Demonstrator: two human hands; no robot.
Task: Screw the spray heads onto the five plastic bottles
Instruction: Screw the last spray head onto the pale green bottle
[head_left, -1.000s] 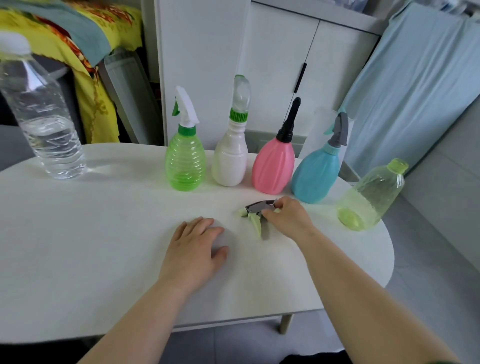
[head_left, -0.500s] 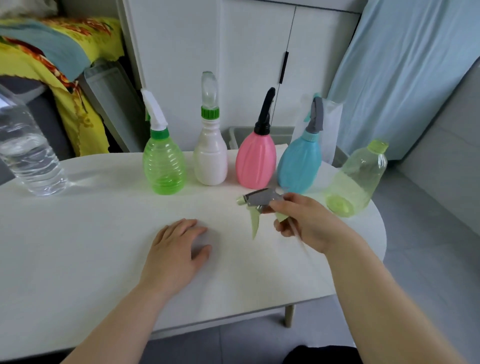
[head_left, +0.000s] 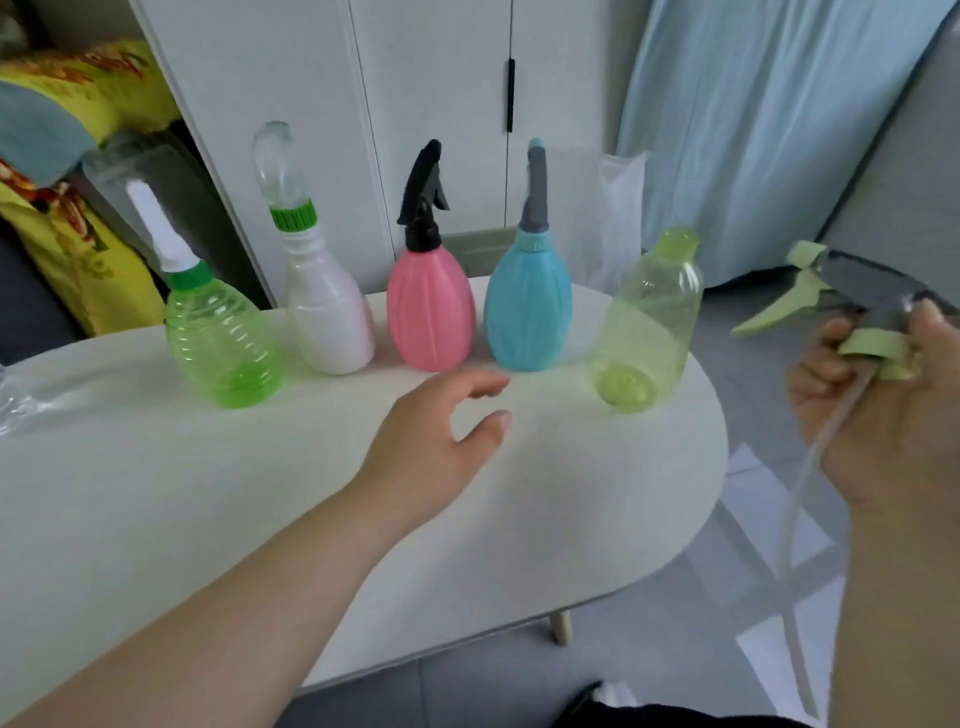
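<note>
Grey-green spray head (head_left: 852, 291) in right grip (head_left: 883, 415); left hand (head_left: 431, 441) open, empty.

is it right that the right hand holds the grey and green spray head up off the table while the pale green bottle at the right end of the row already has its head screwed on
Not quite. In the head view the pale green bottle has no head yet; its neck is bare. The rest holds: the right hand holds the grey and green spray head up off the table, and that bottle stands at the right end of the row.

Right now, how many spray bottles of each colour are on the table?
Green: 1
White: 1
Pink: 1
Blue: 1
Yellow-green, no spray head: 1
Total: 5
</note>
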